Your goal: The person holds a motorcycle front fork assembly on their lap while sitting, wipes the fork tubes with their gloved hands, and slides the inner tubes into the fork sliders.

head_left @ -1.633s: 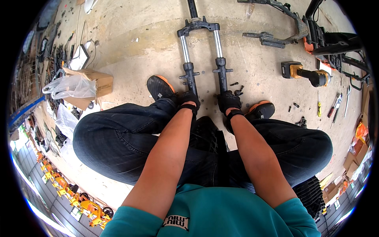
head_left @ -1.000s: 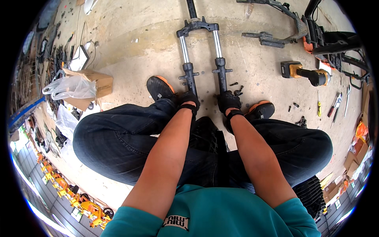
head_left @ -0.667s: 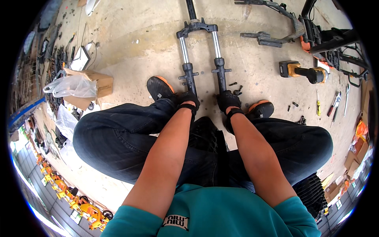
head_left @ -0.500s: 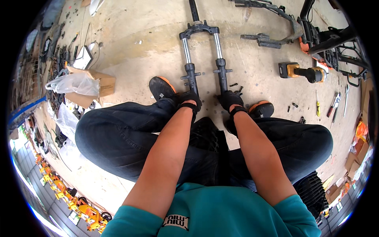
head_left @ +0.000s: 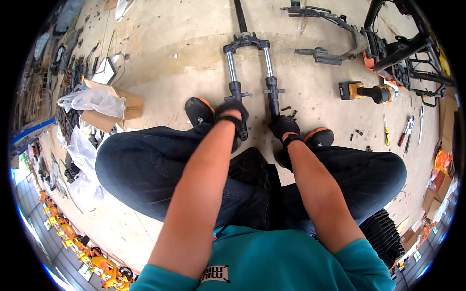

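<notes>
nearest the camera are a teal shirt, two bare forearms and dark trousers on bent knees, the person crouched over a concrete floor [head_left: 160,58]. the left hand [head_left: 232,110], in a black glove, is clenched around the lower end of the left leg of a front fork [head_left: 250,72], which lies flat on the floor just ahead of the feet. the right hand [head_left: 284,127], also gloved in black, sits at the bottom end of the fork's right leg; it looks wrapped about it, though the glove and the dark tube merge, so the grasp itself is hard to make out. a black shoe with an orange edge [head_left: 199,110] stands just left of the left hand, another [head_left: 318,137] just right of the right hand.

small bolts [head_left: 290,110] lie beside the right leg. farther out the fork's legs join at a dark crown, and its stem runs out of the top of the view. to the right lie a yellow and black power tool [head_left: 366,91], hand tools [head_left: 403,133] and a dark metal frame [head_left: 403,48]; to the left a cardboard box [head_left: 114,104] with a clear plastic bag [head_left: 87,99] on it. orange parts line the blurred lower left rim.
</notes>
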The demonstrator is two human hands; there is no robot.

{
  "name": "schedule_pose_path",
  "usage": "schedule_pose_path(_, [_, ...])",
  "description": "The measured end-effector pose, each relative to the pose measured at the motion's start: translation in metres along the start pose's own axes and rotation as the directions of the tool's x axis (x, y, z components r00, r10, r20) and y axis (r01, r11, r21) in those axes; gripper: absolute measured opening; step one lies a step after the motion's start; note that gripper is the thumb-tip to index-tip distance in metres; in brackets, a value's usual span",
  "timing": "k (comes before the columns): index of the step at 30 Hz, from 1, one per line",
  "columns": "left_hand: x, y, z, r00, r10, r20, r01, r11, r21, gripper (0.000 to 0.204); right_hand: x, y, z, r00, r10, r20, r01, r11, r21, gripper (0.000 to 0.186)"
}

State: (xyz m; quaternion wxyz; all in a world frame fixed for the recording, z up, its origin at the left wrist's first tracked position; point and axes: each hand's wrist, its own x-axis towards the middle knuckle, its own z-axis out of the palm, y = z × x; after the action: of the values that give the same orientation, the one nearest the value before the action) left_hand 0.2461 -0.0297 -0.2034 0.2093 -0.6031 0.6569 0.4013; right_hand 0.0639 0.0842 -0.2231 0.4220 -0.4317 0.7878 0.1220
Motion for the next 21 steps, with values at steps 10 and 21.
schedule_pose_path(10, [0.144, 0.024, -0.172, 0.935, 0.052, -0.35, -0.124, 0.975, -0.186, 0.063, 0.012, -0.001, -0.011, 0.995, 0.017, 0.094, -0.024, 0.997, 0.067, 0.052])
schedule_pose_path(21, [0.246, 0.082, -0.181, 0.996, 0.051, -0.069, -0.082, 0.808, -0.584, 0.027, -0.015, -0.044, -0.012, 0.986, -0.095, -0.137, 0.136, 0.933, 0.332, 0.04])
